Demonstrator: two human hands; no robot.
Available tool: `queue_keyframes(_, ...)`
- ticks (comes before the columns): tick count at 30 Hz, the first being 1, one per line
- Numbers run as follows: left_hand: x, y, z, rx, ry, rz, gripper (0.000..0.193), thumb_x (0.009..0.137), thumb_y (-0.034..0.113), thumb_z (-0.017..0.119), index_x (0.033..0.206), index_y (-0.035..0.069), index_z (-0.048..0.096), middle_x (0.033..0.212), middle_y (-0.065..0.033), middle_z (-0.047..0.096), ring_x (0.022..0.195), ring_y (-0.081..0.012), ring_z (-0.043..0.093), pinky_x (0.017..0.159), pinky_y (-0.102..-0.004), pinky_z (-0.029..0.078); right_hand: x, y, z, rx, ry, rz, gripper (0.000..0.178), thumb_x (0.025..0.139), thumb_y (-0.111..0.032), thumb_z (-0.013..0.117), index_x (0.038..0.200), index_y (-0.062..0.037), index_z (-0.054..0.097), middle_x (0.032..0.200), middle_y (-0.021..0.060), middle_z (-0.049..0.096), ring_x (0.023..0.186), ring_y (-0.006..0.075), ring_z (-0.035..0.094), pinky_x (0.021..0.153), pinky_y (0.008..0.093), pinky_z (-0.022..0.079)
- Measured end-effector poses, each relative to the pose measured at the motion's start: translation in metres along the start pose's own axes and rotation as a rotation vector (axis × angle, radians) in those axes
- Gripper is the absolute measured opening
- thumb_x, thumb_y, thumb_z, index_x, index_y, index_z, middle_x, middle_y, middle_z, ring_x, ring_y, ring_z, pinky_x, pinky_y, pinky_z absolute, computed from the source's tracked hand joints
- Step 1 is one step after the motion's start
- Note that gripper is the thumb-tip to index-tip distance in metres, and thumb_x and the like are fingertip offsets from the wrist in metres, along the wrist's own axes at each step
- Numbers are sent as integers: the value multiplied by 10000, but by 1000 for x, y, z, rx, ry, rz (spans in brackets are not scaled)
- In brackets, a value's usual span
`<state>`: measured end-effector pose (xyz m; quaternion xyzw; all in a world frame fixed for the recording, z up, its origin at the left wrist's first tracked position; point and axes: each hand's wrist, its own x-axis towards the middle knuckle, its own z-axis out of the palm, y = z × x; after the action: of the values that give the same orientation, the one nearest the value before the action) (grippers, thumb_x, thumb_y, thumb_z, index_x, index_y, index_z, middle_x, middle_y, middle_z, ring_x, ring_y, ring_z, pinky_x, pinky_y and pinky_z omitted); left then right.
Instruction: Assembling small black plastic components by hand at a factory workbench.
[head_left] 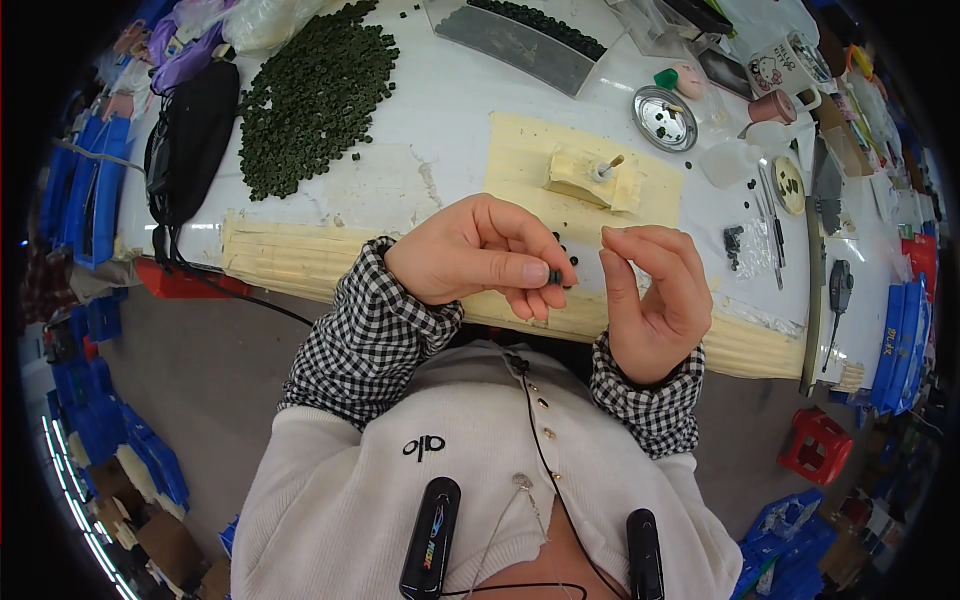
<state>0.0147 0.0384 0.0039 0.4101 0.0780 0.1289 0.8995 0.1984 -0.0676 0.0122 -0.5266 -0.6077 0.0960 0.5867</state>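
My left hand point(480, 255) is closed in front of my chest, over the table's front edge. Between its thumb and fingertips is a small dark piece point(555, 277), mostly covered by the fingers. Just to the right, my right hand point(657, 300) is raised with thumb and forefinger brought close together in a pinch. Whatever its fingertips may hold is too small to make out. Beyond the hands, a cream-coloured block point(590, 182) with a short upright pin point(606, 168) stands on a yellow sheet point(515, 150). A few tiny dark pieces lie near the left fingertips.
A large heap of dark green pieces point(315, 100) covers the back left, beside a black pouch point(195, 140). A clear tray point(520, 50) of dark pieces sits at the back. To the right are a round metal dish point(664, 118), a mug point(785, 70), thin tools and a screwdriver point(838, 290).
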Motion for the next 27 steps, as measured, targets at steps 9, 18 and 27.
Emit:
queue_keyframes(9, -2, 1, -1, -41, 6, 9, 204, 936, 56, 574, 1089, -68, 626, 931, -158, 697, 790, -157, 695, 720, -240, 582, 1, -1, 0, -13, 13, 17, 237, 751, 92, 705, 969, -1, 695, 888, 107, 638, 781, 195, 630, 683, 264, 502)
queue_keyframes(18, 18, -5, 1, 15, 537, 206, 214, 921, 87, 618, 1097, -34, 640, 972, -131, 694, 838, -154, 684, 780, -247, 566, 40, 32, -3, -289, -21, 35, 175, 792, -28, 701, 966, -10, 688, 799, 105, 612, 740, 226, 615, 658, 308, 481)
queue_keyframes(27, 24, -9, -3, 7, 601, 197, 192, 909, 88, 638, 1062, -28, 654, 945, -125, 700, 827, -152, 686, 769, -249, 570, 44, 31, 1, -310, -21, 42, 124, 790, -27, 711, 910, -6, 686, 794, 90, 622, 721, 208, 603, 646, 301, 477)
